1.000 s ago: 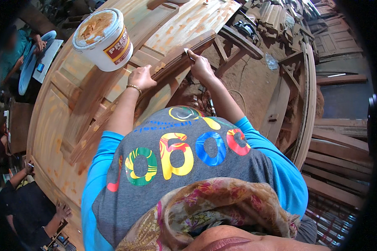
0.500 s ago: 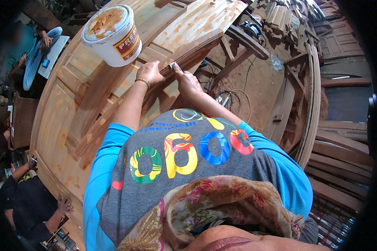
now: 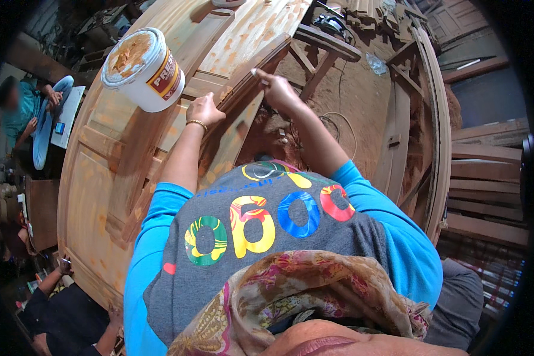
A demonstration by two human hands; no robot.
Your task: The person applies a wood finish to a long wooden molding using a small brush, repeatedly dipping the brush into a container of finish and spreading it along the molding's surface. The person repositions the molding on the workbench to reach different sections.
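My left hand (image 3: 204,111) is closed over the edge of a long, dark wooden board (image 3: 249,72) with a moulded side, which is tilted up over a large panelled door (image 3: 92,193). My right hand (image 3: 280,93) is just right of the board, near its far end. Between its thumb and fingers it pinches a small whitish piece (image 3: 254,72), too small to name, close to the board's edge. Orange-brown filler smears mark the pale wood. A white bucket (image 3: 172,95) with filler caked on its lid stands on the door, left of my left hand.
At the left edge sits a person (image 3: 26,115) in green; at lower left another person (image 3: 65,314) in dark clothes has hands at the door's edge. A wooden trestle (image 3: 326,41), a loose cable (image 3: 350,127) and long timber (image 3: 427,118) lie to my right.
My right hand has moved off the board's edge, to the right and farther out, with the small whitish piece. My left hand keeps its hold on the board. The view has shifted somewhat.
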